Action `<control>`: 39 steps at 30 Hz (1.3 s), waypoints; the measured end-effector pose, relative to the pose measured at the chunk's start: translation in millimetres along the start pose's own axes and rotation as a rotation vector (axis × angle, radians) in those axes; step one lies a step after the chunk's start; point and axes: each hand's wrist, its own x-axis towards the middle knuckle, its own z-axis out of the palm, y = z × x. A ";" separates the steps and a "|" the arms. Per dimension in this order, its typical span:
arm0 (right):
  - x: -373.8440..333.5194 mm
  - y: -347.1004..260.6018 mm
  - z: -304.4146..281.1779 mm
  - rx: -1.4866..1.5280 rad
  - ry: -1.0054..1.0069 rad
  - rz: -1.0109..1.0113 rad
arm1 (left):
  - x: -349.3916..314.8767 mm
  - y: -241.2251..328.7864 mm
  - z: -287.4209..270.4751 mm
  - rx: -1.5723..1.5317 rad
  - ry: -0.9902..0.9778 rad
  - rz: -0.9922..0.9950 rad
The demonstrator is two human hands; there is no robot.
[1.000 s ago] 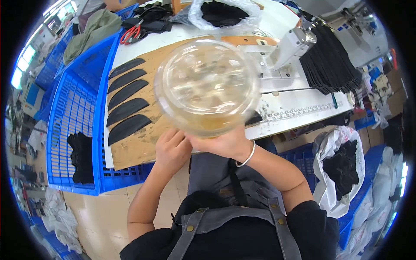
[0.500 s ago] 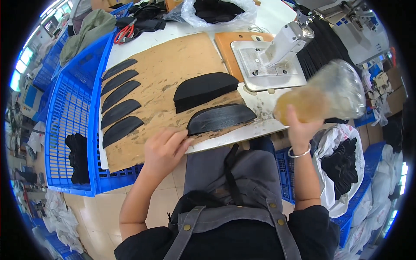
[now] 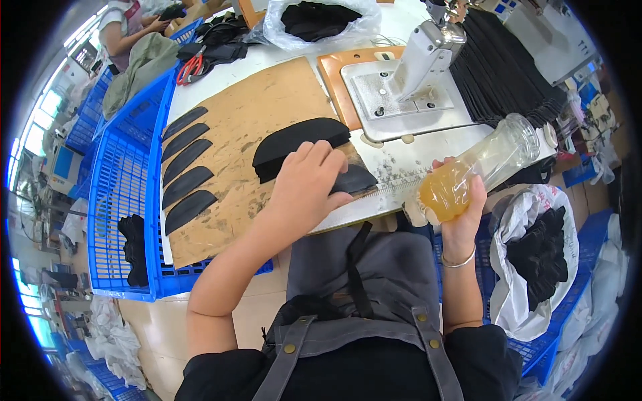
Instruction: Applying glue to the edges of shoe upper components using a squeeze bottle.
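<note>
My right hand (image 3: 466, 204) is wrapped around a clear bottle (image 3: 478, 164) with amber liquid in its lower end, tilted over the table edge. A pale pad-like tip (image 3: 416, 210) shows at the bottle's lower end. Over a dark half-moon fabric piece (image 3: 354, 178), my left hand (image 3: 309, 182) is spread with its thumb apart from the fingers; the hand hides much of the piece. Just beyond the fingers is a thick stack of black half-moon pieces (image 3: 297, 142). Several single half-moon pieces (image 3: 187, 184) lie in a column on the left of the brown board (image 3: 261, 87).
A blue crate (image 3: 127, 200) stands left of the table. The sewing machine (image 3: 421, 73) stands beyond the board, beside a row of black fabric (image 3: 505, 70). Red-handled scissors (image 3: 190, 69) lie far left. A white sack (image 3: 535, 260) sits at the right. Another person (image 3: 127, 33) is far left.
My left hand has moved right and forward from the half-moon piece's left corner to lie over it. The bottle, blurred before, has come lower and nearer the table edge.
</note>
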 end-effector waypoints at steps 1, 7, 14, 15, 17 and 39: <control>-0.2 -0.9 1.0 0.009 -0.025 0.015 | -0.1 -2.2 -1.2 -0.014 0.001 0.003; -3.5 -5.3 9.2 0.134 -0.144 0.098 | 1.0 -5.3 -2.1 -0.089 -0.001 -0.033; -14.0 2.6 42.8 0.490 -0.392 0.310 | 0.3 -10.4 1.4 -0.236 0.000 -0.107; -13.7 5.0 49.1 0.416 -0.439 0.313 | -0.5 -12.2 2.5 -0.254 0.002 -0.130; -13.0 9.4 58.2 0.378 -0.444 0.332 | -4.2 -17.4 2.8 -0.262 0.022 -0.172; -27.8 8.6 77.9 0.333 -0.395 0.343 | -203.8 -59.6 -44.6 0.446 0.437 -0.426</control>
